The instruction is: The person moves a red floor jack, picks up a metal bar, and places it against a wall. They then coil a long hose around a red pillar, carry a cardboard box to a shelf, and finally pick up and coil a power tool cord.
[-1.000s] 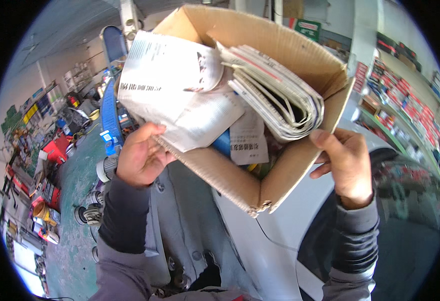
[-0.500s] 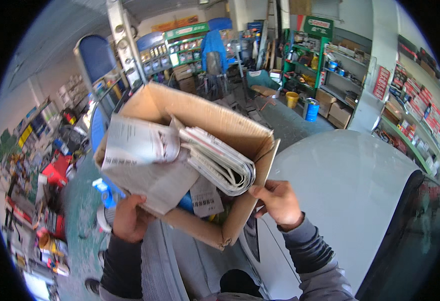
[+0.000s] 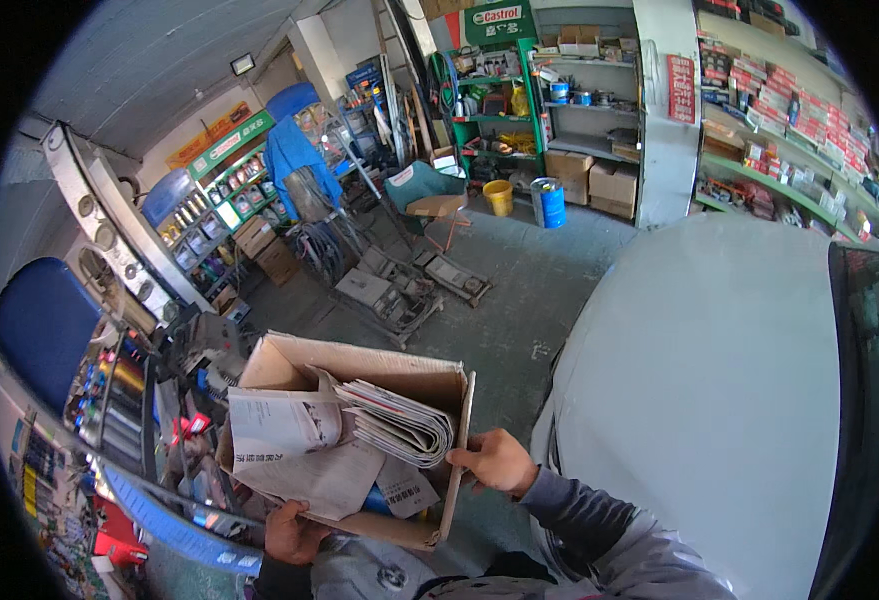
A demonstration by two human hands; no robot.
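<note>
The left hand (image 3: 294,533) grips the near left part of a cardboard box (image 3: 399,368), its thumb at the rim; the right hand (image 3: 499,462) pinches the box's right wall, thumb up at the edge and fingers curled outside. So the box is between the two hands and a little ahead of them, flaps open, tilted so its inside shows. In it, a folded bundle of newspapers (image 3: 399,425) lies just left of the right hand, while loose printed sheets (image 3: 289,430) fill the side ahead of the left hand, one reaching the near rim.

Right of the right hand, the rounded edge of a pale car hood (image 3: 704,370) is near, with a narrow strip of floor (image 3: 519,290) between it and the box. That floor widens ahead of the right hand, running on to a low floor jack (image 3: 454,278). Just left of the left hand curves a blue-edged rack (image 3: 174,520); whether the box touches it cannot be told.
</note>
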